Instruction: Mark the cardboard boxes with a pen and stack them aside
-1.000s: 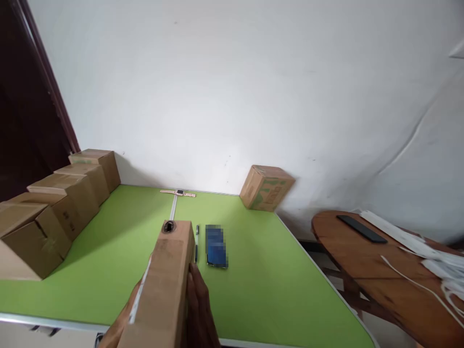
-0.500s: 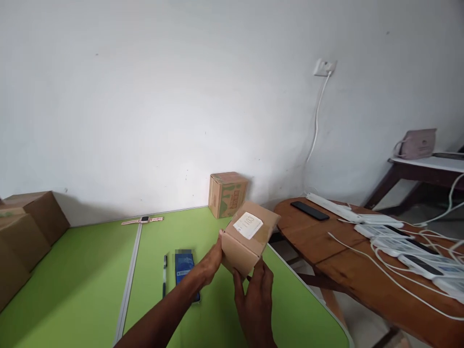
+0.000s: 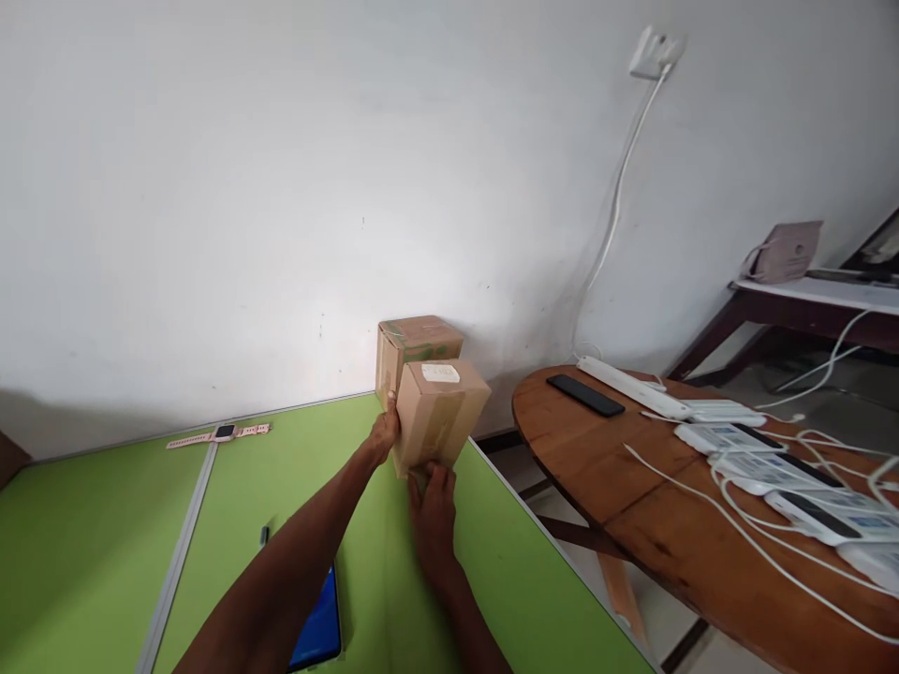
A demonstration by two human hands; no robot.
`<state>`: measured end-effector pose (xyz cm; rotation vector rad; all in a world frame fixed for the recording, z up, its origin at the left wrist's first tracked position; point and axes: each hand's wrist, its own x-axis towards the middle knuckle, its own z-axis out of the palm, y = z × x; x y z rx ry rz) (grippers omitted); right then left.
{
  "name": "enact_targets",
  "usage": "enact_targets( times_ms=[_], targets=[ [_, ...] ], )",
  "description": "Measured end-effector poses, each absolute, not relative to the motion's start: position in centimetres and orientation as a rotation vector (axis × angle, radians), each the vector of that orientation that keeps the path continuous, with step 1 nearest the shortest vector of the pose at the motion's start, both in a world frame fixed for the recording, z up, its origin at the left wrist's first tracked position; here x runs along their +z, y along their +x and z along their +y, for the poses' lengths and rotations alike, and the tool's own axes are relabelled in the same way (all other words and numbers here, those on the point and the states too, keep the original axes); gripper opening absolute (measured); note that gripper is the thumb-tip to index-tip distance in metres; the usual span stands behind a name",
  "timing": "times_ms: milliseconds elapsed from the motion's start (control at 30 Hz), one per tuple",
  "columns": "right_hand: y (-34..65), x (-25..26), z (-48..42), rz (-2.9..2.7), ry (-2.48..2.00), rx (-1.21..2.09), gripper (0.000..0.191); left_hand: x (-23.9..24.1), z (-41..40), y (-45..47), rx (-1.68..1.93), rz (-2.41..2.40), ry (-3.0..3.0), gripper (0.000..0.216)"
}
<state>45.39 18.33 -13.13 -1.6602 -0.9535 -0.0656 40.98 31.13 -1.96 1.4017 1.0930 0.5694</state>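
Both my hands hold a small cardboard box (image 3: 441,412) with a white label on top, near the far right corner of the green table (image 3: 91,534). My left hand (image 3: 386,432) grips its left side. My right hand (image 3: 432,501) grips it from below. The box is right in front of a second cardboard box (image 3: 414,339) with green print, which stands against the white wall; I cannot tell whether they touch.
A pink-strapped watch (image 3: 219,433) lies at the table's far edge. A blue phone (image 3: 319,632) and a pen (image 3: 264,535) lie partly under my left arm. To the right stands a wooden table (image 3: 596,468) with a black phone (image 3: 585,394), a power strip (image 3: 632,386) and several white devices with cables.
The box has gone forward and left, from tilted over the table's right edge to level in front of the printed box. My view has swung right; the stacked boxes at the left are out of sight.
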Motion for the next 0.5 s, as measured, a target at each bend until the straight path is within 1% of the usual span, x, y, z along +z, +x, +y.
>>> enact_targets(
  times_ms=[133,333,500],
  targets=[
    [47.5,-12.6,20.6,-0.874,-1.693,-0.044,0.050,-3.2,32.9,40.8,0.587,1.133,1.422,0.037],
    [49.6,-12.4,23.8,-0.880,-1.755,0.028,0.052,-3.0,32.3,39.6,0.782,1.127,1.572,0.040],
    [50.4,-12.6,24.6,-0.872,-1.790,0.045,0.060,-2.7,32.4,40.4,0.721,1.007,1.660,0.046]
  ],
)
